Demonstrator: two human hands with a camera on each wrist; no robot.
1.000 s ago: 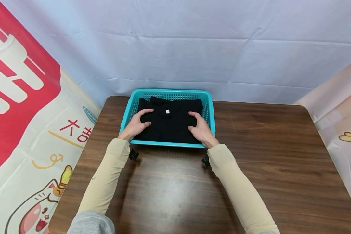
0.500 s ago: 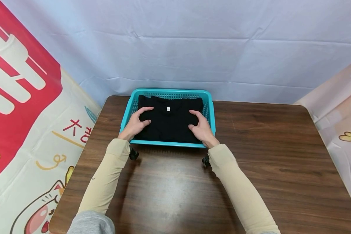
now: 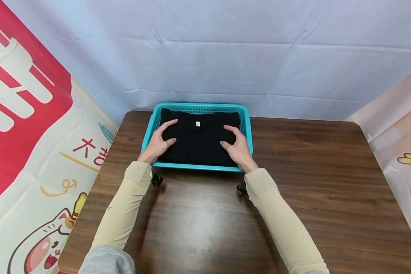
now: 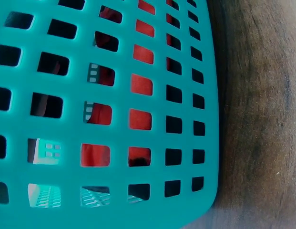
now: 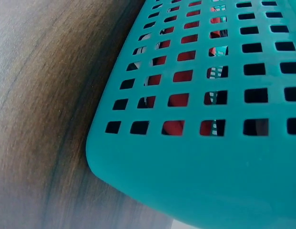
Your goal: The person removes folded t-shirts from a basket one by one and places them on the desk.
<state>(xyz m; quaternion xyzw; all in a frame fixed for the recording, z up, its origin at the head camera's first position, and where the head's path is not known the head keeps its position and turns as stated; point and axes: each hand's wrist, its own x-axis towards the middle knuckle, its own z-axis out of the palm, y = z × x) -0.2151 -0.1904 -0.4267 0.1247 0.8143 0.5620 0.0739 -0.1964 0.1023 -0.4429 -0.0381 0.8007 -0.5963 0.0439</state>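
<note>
A folded black shirt (image 3: pixel 198 144) with a small white neck label (image 3: pixel 197 124) lies face up in a turquoise plastic basket (image 3: pixel 196 166). Over the basket's left side reaches my left hand (image 3: pixel 158 142), its thumb and index finger spread on the shirt. My right hand (image 3: pixel 239 148) lies the same way on the shirt's right part. The remaining fingers of both hands are mostly hidden. Both wrist views show only the perforated basket wall (image 4: pixel 119 133), with red material (image 5: pixel 182 76) showing through the holes; neither hand appears there.
The basket stands at the back of a dark wooden table (image 3: pixel 311 182), close to a pale cloth backdrop (image 3: pixel 219 53). A printed banner (image 3: pixel 27 152) hangs along the left side, and another patterned cloth (image 3: pixel 400 125) borders the right. Small black devices (image 3: pixel 156 179) sit under the wrists.
The shirt's label and neckline have shifted toward the basket's far side, and its far edge lies flatter. Both index fingers have moved slightly away from the body, widening from the thumbs.
</note>
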